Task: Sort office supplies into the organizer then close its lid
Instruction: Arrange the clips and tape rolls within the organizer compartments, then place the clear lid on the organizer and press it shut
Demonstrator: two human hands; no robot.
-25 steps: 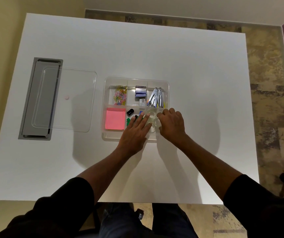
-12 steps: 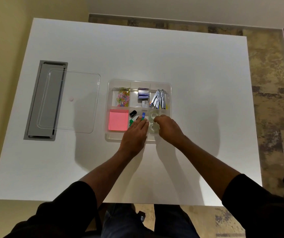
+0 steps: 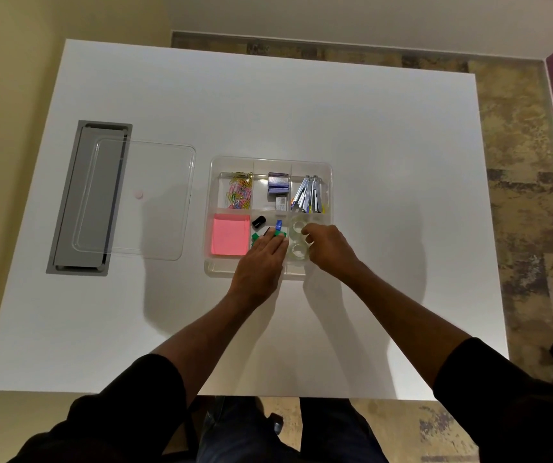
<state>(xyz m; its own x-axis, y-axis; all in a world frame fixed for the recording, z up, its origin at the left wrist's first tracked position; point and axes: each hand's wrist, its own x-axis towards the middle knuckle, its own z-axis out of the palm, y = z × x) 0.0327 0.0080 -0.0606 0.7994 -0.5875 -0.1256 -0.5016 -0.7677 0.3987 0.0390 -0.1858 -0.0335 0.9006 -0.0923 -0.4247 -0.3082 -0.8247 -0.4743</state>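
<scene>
White tabletop [image 3: 385,145] fills most of the view, and the clear organizer [image 3: 270,163] is set near its middle, open, with six compartments. Coloured paper clips [image 3: 240,194], a purple box [image 3: 278,183] and silver staplers [image 3: 308,194] are seen in the far row; a pink sticky-note pad [image 3: 230,234], small black, blue and green binder clips [image 3: 263,227] and clear tape rolls [image 3: 298,238] lie in the near row. The left hand [image 3: 260,269] is laid flat over the near middle compartment, fingers together and extended. The right hand [image 3: 327,247] is curled over the near right compartment, fingertips bent toward the tape rolls; whether a roll is gripped cannot be told. The clear lid [image 3: 135,198] is laid flat to the left, apart from the organizer, partly over a grey cable hatch [image 3: 78,195]. Mottled brown floor [image 3: 519,162] is seen beyond the table, a cream wall at left, a purple wall at far right. Black sleeves are cut off at the near edge.
</scene>
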